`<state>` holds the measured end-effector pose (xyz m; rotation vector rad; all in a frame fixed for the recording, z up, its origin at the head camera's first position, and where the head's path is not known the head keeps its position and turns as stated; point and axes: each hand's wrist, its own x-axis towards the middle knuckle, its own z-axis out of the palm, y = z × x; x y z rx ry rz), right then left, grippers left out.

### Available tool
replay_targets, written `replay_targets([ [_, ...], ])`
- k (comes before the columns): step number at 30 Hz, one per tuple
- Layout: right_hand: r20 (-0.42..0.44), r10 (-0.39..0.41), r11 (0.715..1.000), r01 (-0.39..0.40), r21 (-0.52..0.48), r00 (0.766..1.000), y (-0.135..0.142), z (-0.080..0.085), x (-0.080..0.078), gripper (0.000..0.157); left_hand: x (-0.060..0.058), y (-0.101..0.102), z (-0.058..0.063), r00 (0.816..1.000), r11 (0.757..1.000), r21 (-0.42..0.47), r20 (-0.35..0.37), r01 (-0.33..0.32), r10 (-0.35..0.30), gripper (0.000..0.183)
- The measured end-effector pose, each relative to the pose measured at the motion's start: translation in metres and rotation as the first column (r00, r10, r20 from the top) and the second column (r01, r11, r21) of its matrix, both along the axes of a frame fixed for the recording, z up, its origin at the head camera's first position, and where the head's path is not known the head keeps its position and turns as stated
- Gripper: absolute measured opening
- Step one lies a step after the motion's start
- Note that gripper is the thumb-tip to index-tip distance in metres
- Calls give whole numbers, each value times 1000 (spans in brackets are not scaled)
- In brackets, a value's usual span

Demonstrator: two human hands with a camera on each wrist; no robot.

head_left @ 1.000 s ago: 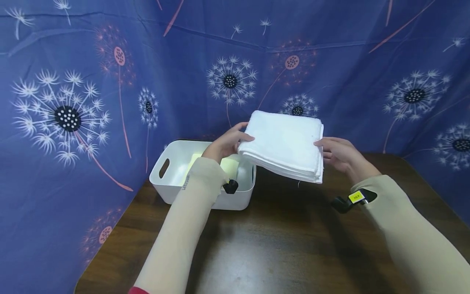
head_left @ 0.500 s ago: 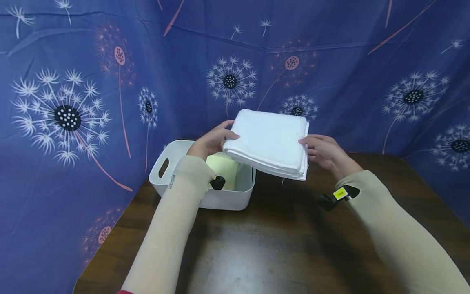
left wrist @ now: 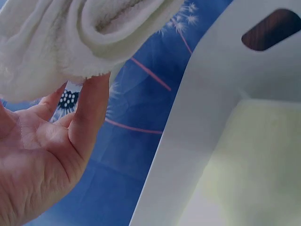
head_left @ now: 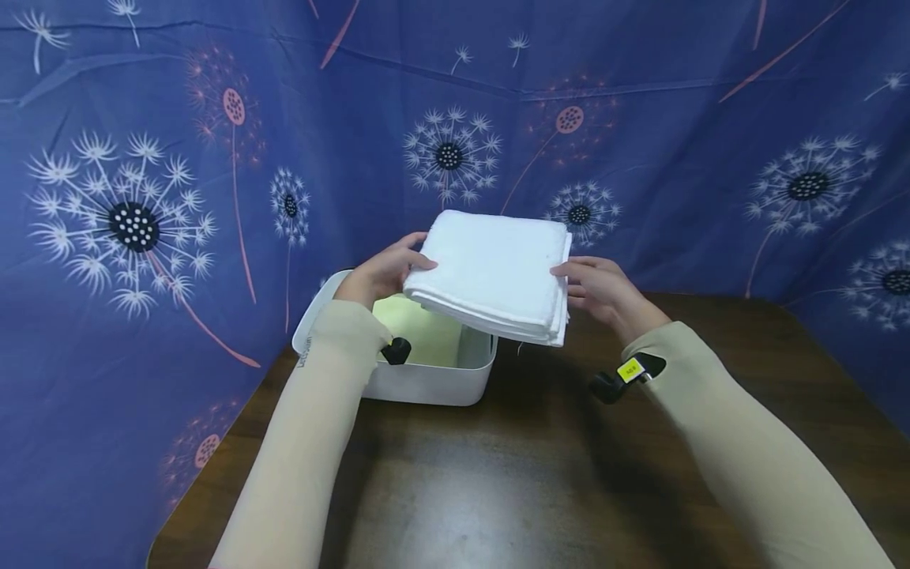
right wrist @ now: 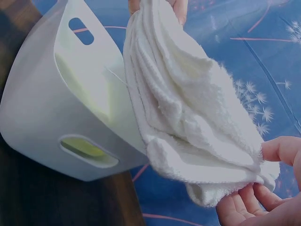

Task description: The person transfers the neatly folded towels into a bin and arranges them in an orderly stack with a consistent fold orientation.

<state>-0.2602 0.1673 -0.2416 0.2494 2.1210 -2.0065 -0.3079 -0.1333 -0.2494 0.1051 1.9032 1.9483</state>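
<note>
A folded white towel [head_left: 490, 269], several layers thick, is held up level with the far part of the table, partly above a white plastic bin [head_left: 426, 386]. My left hand [head_left: 387, 273] grips its left edge, thumb on top and fingers beneath. At the opposite edge my right hand [head_left: 604, 288] pinches the layers between thumb and fingers. In the right wrist view the towel [right wrist: 188, 103] sags in loose folds between both hands. Inside the bin lies something pale yellow [head_left: 419, 332], seemingly cloth; the left wrist view shows it blurred.
The bin has oval handle holes and stands at the left back of a dark wooden table [head_left: 455, 474]. A blue curtain [head_left: 355, 142] with a dandelion print hangs behind and along the left. Small black wrist cameras [head_left: 396, 350] sit on both sleeves.
Both hands have carried the white towel to the left, so that it now hangs over the bin's right part. The grip on it stays the same. The bin has not moved.
</note>
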Motion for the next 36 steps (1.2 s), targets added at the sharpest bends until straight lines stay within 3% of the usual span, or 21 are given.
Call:
replay_targets([
  [10, 6, 0, 1000, 1, -27, 1000, -27, -4, 0, 66, 9, -28, 3, 1000, 999, -33, 3, -21, 21, 73],
  [28, 23, 35, 998, -34, -51, 999, -61, -9, 5, 66, 26, -68, 15, 999, 994, -104, 14, 30, -29, 77],
  [36, 44, 41, 997, -38, -69, 998, -70, -13, 6, 65, 30, -79, 12, 999, 990, -133, 12, 40, -38, 79],
])
